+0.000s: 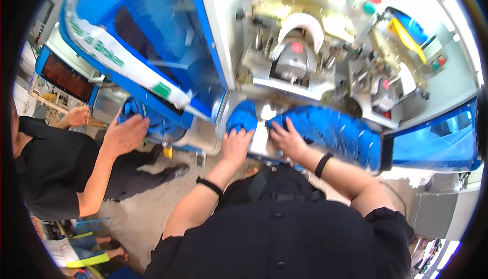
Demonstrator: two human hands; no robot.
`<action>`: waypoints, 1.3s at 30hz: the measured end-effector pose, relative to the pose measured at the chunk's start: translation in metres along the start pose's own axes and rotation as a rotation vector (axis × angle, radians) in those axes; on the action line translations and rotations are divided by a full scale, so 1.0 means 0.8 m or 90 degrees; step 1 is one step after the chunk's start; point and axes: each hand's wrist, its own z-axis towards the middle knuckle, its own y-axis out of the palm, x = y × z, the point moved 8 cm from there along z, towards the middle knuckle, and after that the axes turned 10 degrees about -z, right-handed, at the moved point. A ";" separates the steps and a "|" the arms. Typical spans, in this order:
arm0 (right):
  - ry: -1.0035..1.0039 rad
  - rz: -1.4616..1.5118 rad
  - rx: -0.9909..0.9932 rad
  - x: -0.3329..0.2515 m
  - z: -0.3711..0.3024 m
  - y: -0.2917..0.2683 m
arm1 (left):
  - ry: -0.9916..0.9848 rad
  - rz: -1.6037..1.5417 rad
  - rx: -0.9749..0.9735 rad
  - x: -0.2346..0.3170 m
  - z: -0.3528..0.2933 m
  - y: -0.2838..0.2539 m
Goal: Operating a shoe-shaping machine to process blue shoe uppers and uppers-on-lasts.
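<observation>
My left hand [236, 146] is at the near end of a short, puffy blue sleeve-like piece [242, 114], its fingers bent over the edge. Just to the right, my right hand [288, 141] has its fingers curled on the left end of a longer, crinkled blue sleeve [335, 129]. The inside of both blue pieces is hidden. Between my hands is a bright white strip [260, 137]. Beyond them stands a metal machine fixture [295, 63] with a curved white pad over a grey form.
A similar fixture [384, 93] stands to the right, near red and green buttons [369, 7]. A blue-framed clear panel [168, 35] rises at the left, another blue-edged panel [432, 136] at the right. A co-worker [56, 162] in black stands on the left, one hand [127, 134] by blue material.
</observation>
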 end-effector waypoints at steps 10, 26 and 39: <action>0.368 0.176 0.364 0.307 0.000 -0.248 | 0.063 -0.166 0.024 0.031 0.003 -0.113; 0.599 0.126 0.492 0.205 -0.031 -0.178 | -0.123 -1.176 -0.328 0.048 0.068 -0.070; 0.648 0.319 0.384 0.199 -0.023 -0.154 | -0.379 -1.583 -0.254 0.075 0.169 0.003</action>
